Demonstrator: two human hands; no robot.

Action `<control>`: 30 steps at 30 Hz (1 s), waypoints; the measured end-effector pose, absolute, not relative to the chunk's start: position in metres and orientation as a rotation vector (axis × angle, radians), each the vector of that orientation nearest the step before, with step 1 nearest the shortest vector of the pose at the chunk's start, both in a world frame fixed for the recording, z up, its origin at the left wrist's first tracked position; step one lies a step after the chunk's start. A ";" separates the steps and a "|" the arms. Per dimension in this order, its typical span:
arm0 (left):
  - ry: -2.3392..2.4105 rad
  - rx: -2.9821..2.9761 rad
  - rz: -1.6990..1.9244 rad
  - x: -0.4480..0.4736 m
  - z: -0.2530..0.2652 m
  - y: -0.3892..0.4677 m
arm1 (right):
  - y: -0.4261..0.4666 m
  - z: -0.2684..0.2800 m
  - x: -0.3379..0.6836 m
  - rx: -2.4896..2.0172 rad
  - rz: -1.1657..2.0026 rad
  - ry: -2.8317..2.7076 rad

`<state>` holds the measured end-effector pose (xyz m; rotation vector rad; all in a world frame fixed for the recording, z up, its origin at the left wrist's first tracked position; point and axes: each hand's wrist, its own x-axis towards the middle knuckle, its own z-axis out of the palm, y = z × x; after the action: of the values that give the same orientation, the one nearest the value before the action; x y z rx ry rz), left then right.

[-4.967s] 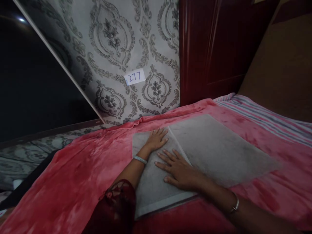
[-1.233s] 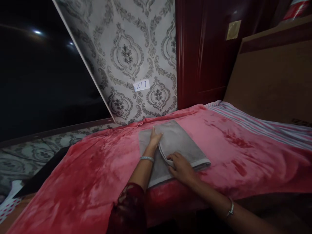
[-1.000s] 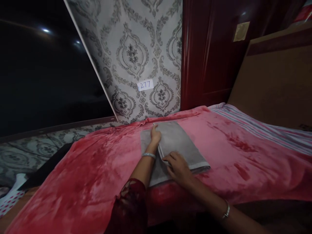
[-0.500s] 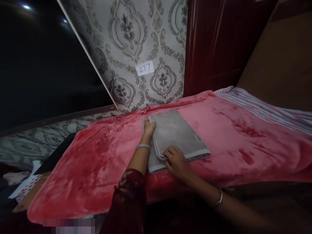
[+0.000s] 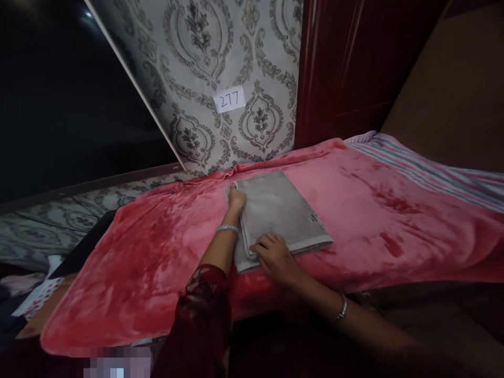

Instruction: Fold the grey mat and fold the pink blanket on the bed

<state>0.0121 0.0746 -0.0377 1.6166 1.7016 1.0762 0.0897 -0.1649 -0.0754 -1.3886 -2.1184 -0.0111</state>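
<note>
A folded grey towel (image 5: 275, 205) lies on the pink plush blanket (image 5: 157, 252), its layers stacked with the lower one showing along the left and front edges. My left hand (image 5: 237, 198) grips the top layers at the towel's far left edge, its fingertips partly hidden. At the near left corner my right hand (image 5: 273, 254) is closed on the folded edge, thumb underneath and fingers curled over the top. A small dark mark sits near the towel's right side.
Behind the blanket rises a patterned wall (image 5: 197, 68) bearing a paper label (image 5: 229, 99) marked 277. A large dark screen (image 5: 71, 105) stands left, a dark red panel (image 5: 338, 73) right. Striped cloth (image 5: 425, 168) covers the far right.
The whole view has shifted slightly, so everything sits a little higher and further left. Both hands keep their places on the towel's left edge, with little visible change.
</note>
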 end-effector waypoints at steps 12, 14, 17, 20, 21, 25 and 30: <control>1.763 1.868 1.059 0.009 -0.028 0.060 | -0.172 -0.064 0.094 -1.257 0.166 -2.159; 1.740 2.108 1.019 0.010 -0.022 0.052 | -0.168 -0.051 0.109 -1.148 0.242 -2.192; 1.552 2.610 0.745 0.013 -0.018 0.034 | -0.146 -0.033 0.140 -1.231 0.198 -2.153; 1.425 2.828 0.374 0.015 -0.023 0.015 | -0.118 -0.034 0.164 -1.529 0.011 -2.133; 1.432 2.844 0.272 0.015 -0.026 0.010 | -0.110 -0.040 0.169 -1.604 -0.014 -2.169; 1.510 2.818 0.116 0.010 -0.037 -0.001 | -0.100 -0.069 0.174 -1.644 0.057 -2.379; 1.605 2.751 0.296 0.009 -0.041 -0.005 | -0.125 -0.075 0.166 -1.501 0.196 -2.478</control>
<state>0.0089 -0.0055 -0.0405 2.7512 1.6047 0.2958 0.1662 -0.1246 -0.0755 -1.5014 -2.4784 0.1959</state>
